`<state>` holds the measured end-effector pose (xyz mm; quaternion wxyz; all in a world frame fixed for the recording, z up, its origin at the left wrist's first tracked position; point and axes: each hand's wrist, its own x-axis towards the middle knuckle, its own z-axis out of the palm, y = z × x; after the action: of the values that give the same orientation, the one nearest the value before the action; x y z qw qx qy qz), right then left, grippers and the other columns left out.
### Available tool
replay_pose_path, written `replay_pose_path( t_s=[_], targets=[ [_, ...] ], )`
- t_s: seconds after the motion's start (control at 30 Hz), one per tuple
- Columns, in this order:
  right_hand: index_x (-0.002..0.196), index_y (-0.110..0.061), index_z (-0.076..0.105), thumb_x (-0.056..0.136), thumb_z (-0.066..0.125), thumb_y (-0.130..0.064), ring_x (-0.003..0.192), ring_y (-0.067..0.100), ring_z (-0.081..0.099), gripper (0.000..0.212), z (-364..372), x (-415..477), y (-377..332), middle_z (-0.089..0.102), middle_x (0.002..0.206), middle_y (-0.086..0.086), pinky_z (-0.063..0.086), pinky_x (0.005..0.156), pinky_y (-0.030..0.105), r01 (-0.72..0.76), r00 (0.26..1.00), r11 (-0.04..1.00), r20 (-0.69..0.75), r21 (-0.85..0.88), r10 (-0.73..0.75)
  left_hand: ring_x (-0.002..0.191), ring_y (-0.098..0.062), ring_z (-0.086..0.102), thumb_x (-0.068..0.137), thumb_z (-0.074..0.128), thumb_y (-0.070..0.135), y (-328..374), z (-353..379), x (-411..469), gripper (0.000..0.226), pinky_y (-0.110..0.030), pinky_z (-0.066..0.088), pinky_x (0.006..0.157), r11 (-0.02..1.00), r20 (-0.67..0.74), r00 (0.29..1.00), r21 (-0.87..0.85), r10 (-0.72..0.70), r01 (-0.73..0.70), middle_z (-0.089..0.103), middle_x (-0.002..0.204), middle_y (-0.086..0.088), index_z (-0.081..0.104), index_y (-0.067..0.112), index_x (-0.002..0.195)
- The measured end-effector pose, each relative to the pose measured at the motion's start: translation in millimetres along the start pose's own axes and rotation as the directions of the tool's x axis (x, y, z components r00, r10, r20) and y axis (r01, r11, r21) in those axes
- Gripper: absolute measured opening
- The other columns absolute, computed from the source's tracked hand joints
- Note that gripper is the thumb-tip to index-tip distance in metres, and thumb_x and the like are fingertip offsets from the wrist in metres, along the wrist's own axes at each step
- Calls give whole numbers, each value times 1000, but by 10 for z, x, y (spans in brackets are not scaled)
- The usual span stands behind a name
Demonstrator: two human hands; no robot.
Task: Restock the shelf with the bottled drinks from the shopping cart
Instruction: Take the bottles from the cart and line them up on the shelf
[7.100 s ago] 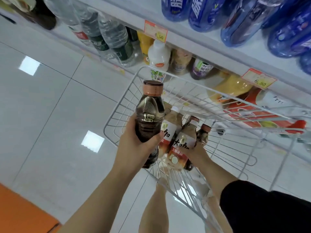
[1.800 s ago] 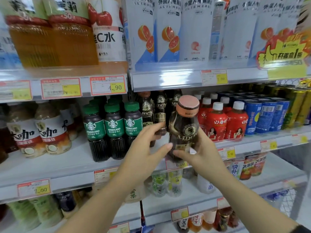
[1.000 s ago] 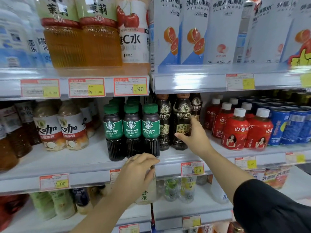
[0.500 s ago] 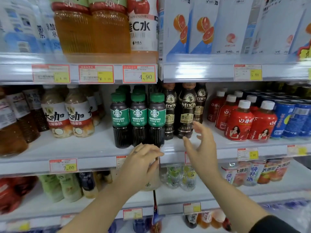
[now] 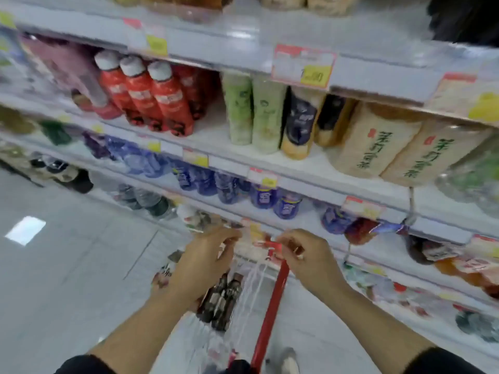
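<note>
The view is blurred and tilted down at the shopping cart (image 5: pixel 253 282), a white wire basket with a red handle (image 5: pixel 270 311). Two dark coffee bottles (image 5: pixel 221 300) with brown caps lie in the cart, just under my left hand (image 5: pixel 199 265). That hand hovers over them with curled, spread fingers and holds nothing. My right hand (image 5: pixel 310 257) hangs above the cart's far rim, fingers bent, nothing clearly in it. A lighter labelled bottle (image 5: pixel 162 273) shows left of my left hand.
Shelf rows run diagonally on the right: red bottles with white caps (image 5: pixel 145 95), green bottles (image 5: pixel 253 112), beige tea bottles (image 5: pixel 391 147), blue water bottles (image 5: pixel 243 190) lower down. Grey tiled floor (image 5: pixel 67 265) lies to the left. A shoe (image 5: pixel 286 360) shows by the handle.
My head has swung down from the coffee shelf to the cart. Both hands, empty after leaving the dark bottle on the shelf, have dropped over the cart.
</note>
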<state>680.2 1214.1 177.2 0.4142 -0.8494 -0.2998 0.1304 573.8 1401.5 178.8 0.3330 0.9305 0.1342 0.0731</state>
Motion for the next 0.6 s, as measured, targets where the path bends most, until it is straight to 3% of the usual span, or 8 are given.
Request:
replay_pose_path(
  t_s=[0.07, 0.17, 0.23, 0.33, 0.47, 0.6],
  targets=[
    [89, -16, 70, 82, 64, -5, 65, -1, 57, 14, 483, 63, 49, 61, 74, -16, 38, 60, 5, -66, 990, 998, 121, -12, 67, 81, -7, 60, 86, 60, 7, -485, -14, -267, 23, -7, 41, 67, 989, 12, 989, 2, -148, 148, 61, 94, 15, 68, 19, 104],
    [91, -23, 65, 85, 61, -8, 70, 0, 57, 17, 1223, 142, 167, 61, 81, -15, 38, 61, 7, -155, 941, 987, 297, -39, 160, 77, -8, 60, 86, 61, 14, -1205, -23, -634, 22, -24, 48, 66, 946, 39, 945, 27, -324, 323, 64, 91, 14, 68, 26, 103],
    [93, -28, 60, 87, 58, -11, 74, 0, 56, 18, 1697, 193, 290, 56, 82, -17, 39, 66, 16, -210, 887, 974, 402, -83, 226, 82, -14, 63, 85, 62, 13, -1650, -22, -832, 24, -31, 52, 72, 904, 63, 902, 25, -428, 427, 67, 93, 9, 68, 25, 105],
    [113, -16, 59, 89, 59, -18, 87, 15, 58, 24, 2407, 324, 565, 60, 99, -1, 42, 74, 22, -345, 760, 919, 517, -193, 394, 88, -16, 64, 84, 60, 8, -2282, 32, -1065, 27, -30, 51, 78, 850, 82, 846, 16, -526, 527, 65, 98, 12, 68, 26, 104],
    [128, -9, 47, 90, 61, -24, 97, 23, 58, 44, 3127, 498, 895, 57, 120, 11, 48, 82, 33, -551, 601, 790, 530, -269, 599, 103, -21, 61, 84, 61, 10, -2835, 179, -1164, 28, -33, 48, 90, 845, 106, 838, 96, -535, 527, 65, 111, 3, 66, 23, 109],
    [141, -5, 31, 89, 61, -23, 119, 33, 51, 63, 3733, 617, 1315, 43, 139, 17, 40, 80, 30, -662, 534, 694, 473, -283, 701, 107, -27, 59, 81, 64, 8, -3259, 425, -1180, 29, -43, 46, 96, 856, 127, 848, 128, -514, 500, 64, 112, -4, 65, 18, 109]
  ],
)
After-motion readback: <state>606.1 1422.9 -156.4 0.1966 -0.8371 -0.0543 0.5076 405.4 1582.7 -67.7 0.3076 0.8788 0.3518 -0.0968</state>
